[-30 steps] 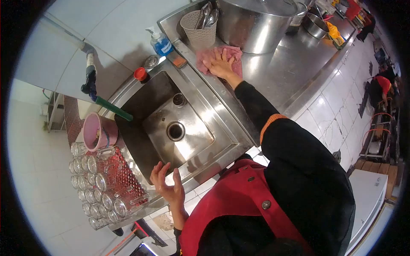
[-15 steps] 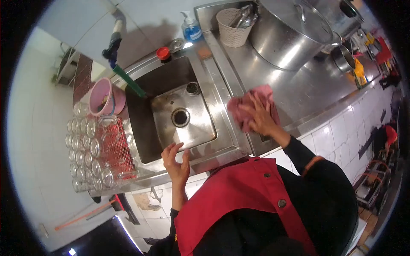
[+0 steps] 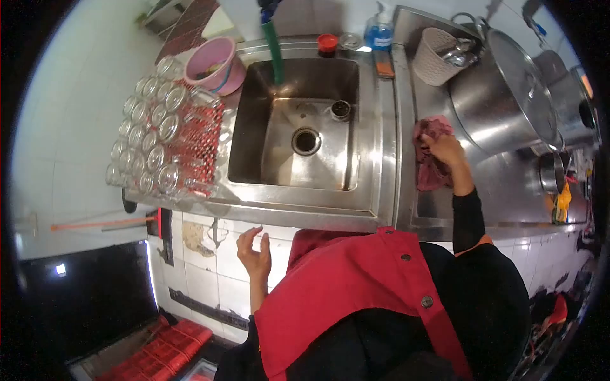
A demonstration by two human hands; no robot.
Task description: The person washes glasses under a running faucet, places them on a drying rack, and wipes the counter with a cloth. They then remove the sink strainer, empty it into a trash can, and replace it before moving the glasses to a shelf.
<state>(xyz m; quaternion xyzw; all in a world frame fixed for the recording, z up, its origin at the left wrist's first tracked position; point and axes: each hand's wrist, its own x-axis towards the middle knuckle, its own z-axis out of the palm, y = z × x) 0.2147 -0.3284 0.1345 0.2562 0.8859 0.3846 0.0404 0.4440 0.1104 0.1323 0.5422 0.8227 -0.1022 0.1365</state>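
My right hand (image 3: 447,151) grips a crumpled pink cloth (image 3: 433,176) against the steel counter (image 3: 502,190), just right of the sink's raised edge. Part of the cloth bunches up beyond the fingers and part trails toward the front. My left hand (image 3: 255,253) is raised in the air in front of the sink, fingers apart and curved, holding nothing. The steel sink (image 3: 254,136) has a round drain (image 3: 306,141) and a small dark cup-like piece (image 3: 340,110) in its far right corner.
Several upturned glass jars (image 3: 155,159) stand left of the sink by a pink bucket (image 3: 234,66). A green hose (image 3: 273,51) hangs over the basin. Behind are a soap bottle (image 3: 382,37) and a red-lidded jar (image 3: 327,43). A large pot (image 3: 502,95) and beige basket (image 3: 429,60) occupy the right counter.
The view has turned and shifted. My right hand has slid the cloth deeper onto the right counter, its fingers now more closed. My left hand has moved from over the sink's front edge to before it.
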